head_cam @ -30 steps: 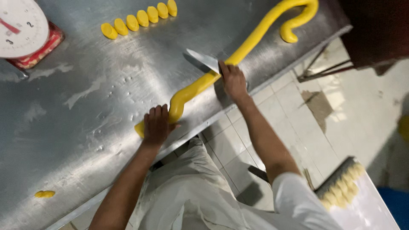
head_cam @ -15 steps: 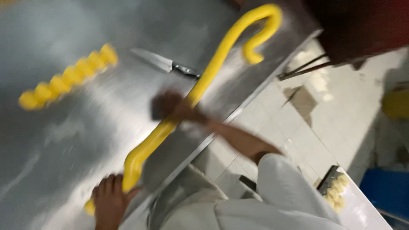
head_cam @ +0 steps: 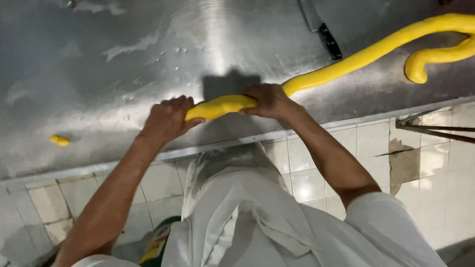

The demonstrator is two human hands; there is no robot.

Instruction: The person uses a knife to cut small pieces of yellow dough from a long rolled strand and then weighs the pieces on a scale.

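Observation:
A long rope of yellow dough [head_cam: 346,62] lies across a steel table [head_cam: 123,59], curling back on itself at the far right. My left hand [head_cam: 168,118] rests on the rope's near end, fingers curled over it. My right hand [head_cam: 269,101] lies over the rope a little farther along, palm down, pressing on it. A short stretch of dough [head_cam: 222,106] shows between the two hands. A knife with a black handle [head_cam: 324,34] lies on the table beyond my right hand, untouched.
A small yellow scrap of dough [head_cam: 59,141] sits near the table's front edge at the left. White floor tiles [head_cam: 307,183] show below the edge. My white apron [head_cam: 247,212] fills the lower middle. A dark metal frame [head_cam: 435,131] stands at right.
The view has swung. My right hand has left the knife, which now lies on the table, and has come onto the dough close to my left hand. The cut pieces are out of sight.

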